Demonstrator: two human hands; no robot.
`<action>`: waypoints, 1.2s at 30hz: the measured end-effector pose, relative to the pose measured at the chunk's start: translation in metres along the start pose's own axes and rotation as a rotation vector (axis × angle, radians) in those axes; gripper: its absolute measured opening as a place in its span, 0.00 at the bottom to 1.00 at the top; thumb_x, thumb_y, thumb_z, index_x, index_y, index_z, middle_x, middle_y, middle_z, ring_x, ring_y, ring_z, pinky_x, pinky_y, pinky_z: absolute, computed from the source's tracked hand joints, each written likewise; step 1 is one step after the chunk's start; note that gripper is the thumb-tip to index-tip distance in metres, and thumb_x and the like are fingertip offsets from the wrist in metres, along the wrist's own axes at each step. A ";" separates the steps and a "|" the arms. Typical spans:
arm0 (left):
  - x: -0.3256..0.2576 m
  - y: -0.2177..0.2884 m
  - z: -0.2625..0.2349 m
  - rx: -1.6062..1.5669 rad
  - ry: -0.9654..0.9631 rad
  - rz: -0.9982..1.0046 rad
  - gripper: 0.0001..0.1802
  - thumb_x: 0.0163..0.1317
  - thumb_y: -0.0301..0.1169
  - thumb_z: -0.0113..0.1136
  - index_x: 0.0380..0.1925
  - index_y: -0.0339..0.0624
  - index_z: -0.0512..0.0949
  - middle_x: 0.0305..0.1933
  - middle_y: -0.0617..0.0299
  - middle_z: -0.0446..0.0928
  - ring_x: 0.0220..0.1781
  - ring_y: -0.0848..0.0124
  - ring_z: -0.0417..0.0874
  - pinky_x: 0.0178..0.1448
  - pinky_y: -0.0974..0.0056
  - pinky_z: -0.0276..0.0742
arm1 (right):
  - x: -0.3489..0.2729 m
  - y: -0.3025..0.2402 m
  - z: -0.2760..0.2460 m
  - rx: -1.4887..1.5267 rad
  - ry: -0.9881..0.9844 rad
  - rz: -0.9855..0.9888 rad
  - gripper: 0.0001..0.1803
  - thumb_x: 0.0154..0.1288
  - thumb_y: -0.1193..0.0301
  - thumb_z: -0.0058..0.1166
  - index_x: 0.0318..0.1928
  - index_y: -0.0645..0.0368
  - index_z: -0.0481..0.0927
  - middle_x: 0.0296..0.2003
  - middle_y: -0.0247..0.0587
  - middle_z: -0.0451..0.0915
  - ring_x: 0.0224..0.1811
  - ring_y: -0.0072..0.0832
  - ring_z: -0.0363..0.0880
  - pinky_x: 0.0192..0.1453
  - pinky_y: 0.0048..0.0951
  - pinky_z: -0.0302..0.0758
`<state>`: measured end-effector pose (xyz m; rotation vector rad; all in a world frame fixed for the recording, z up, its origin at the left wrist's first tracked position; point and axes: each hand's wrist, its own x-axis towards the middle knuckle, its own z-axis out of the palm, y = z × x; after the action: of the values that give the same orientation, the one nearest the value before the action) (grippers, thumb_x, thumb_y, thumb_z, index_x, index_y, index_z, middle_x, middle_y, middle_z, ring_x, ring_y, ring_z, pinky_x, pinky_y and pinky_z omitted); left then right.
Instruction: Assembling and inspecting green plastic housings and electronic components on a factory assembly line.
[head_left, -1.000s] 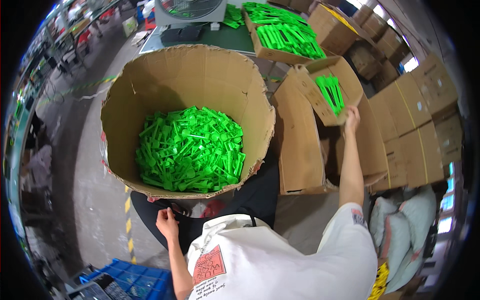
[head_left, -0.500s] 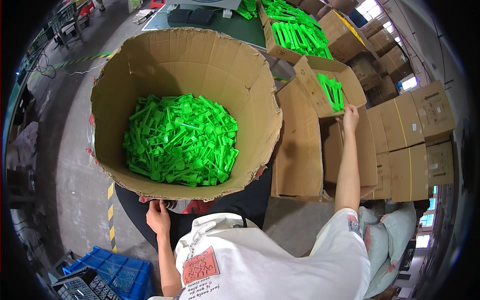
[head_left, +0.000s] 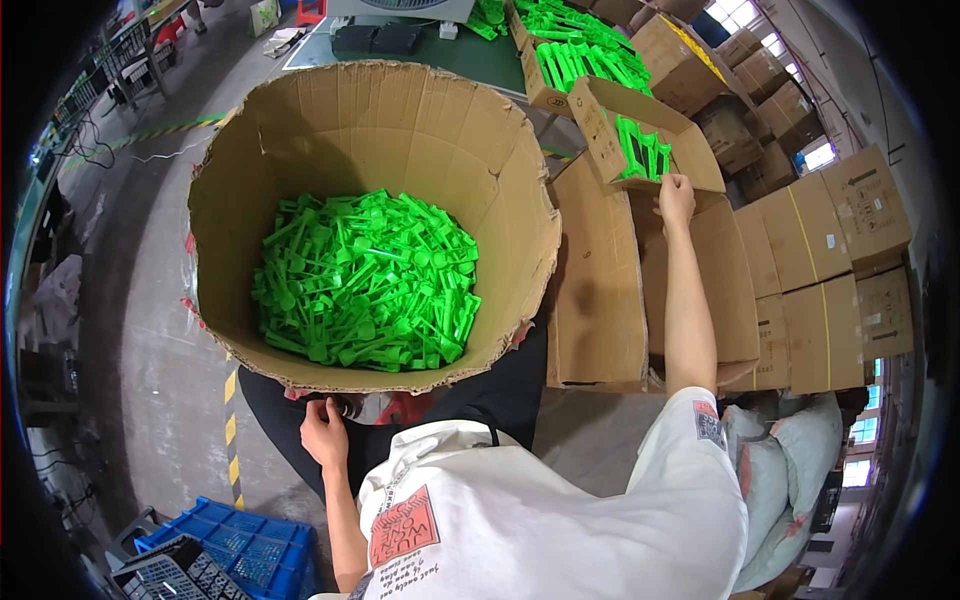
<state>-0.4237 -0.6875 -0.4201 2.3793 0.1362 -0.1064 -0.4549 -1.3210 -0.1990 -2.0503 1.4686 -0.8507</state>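
Note:
My right hand (head_left: 676,202) is closed on the near edge of a shallow cardboard box (head_left: 690,135), to the right of the big bin. Several bright green scoop-like plastic pieces (head_left: 643,150) lie side by side in it. A large, rough-rimmed round cardboard bin (head_left: 375,110) stands before me, its bottom covered by a jumbled heap of similar green plastic pieces (head_left: 370,280). My left hand (head_left: 324,435) is by my lap, just below the bin's near rim, with curled fingers. Its fingertips are partly hidden, and I cannot make out what they hold.
Under the shallow box stands an open tall carton (head_left: 597,290) with a flap out. Beyond, a green table (head_left: 480,65) bears boxes of green pieces (head_left: 590,60). Stacked cartons (head_left: 815,240) and white sacks (head_left: 790,470) line the right; a blue crate (head_left: 235,540) sits lower left.
The shallow box has moved away from me and slightly left, with my right hand on its edge. It now looks flatter. My left hand stays by the bin's rim.

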 end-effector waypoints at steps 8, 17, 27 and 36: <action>0.002 -0.004 0.004 0.024 0.008 0.051 0.13 0.64 0.39 0.58 0.29 0.40 0.78 0.24 0.55 0.81 0.28 0.53 0.83 0.34 0.54 0.75 | 0.018 0.022 0.004 -0.078 0.073 -0.146 0.21 0.63 0.57 0.53 0.48 0.60 0.77 0.47 0.46 0.79 0.43 0.35 0.81 0.37 0.35 0.82; -0.002 -0.007 0.005 0.017 0.030 0.045 0.14 0.63 0.39 0.59 0.27 0.39 0.79 0.22 0.55 0.80 0.26 0.56 0.82 0.33 0.56 0.74 | 0.004 -0.007 0.011 -0.126 -0.023 -0.032 0.24 0.60 0.53 0.48 0.50 0.54 0.77 0.49 0.57 0.80 0.56 0.50 0.76 0.59 0.45 0.70; -0.004 -0.007 0.002 0.012 0.012 0.047 0.13 0.64 0.39 0.58 0.29 0.39 0.79 0.24 0.54 0.81 0.28 0.54 0.83 0.33 0.55 0.75 | -0.060 -0.044 -0.007 -0.285 0.198 -0.163 0.24 0.65 0.51 0.46 0.57 0.48 0.70 0.43 0.53 0.83 0.50 0.53 0.79 0.54 0.51 0.71; -0.005 -0.003 0.002 0.027 0.003 0.064 0.13 0.63 0.38 0.58 0.29 0.39 0.79 0.24 0.55 0.82 0.28 0.56 0.84 0.34 0.55 0.75 | -0.109 -0.017 -0.001 -0.411 0.030 -0.505 0.26 0.60 0.58 0.55 0.56 0.54 0.66 0.41 0.58 0.82 0.47 0.56 0.79 0.49 0.54 0.74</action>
<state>-0.4287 -0.6870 -0.4235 2.4088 0.0608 -0.0748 -0.4694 -1.2122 -0.2092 -2.8002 1.2276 -0.8095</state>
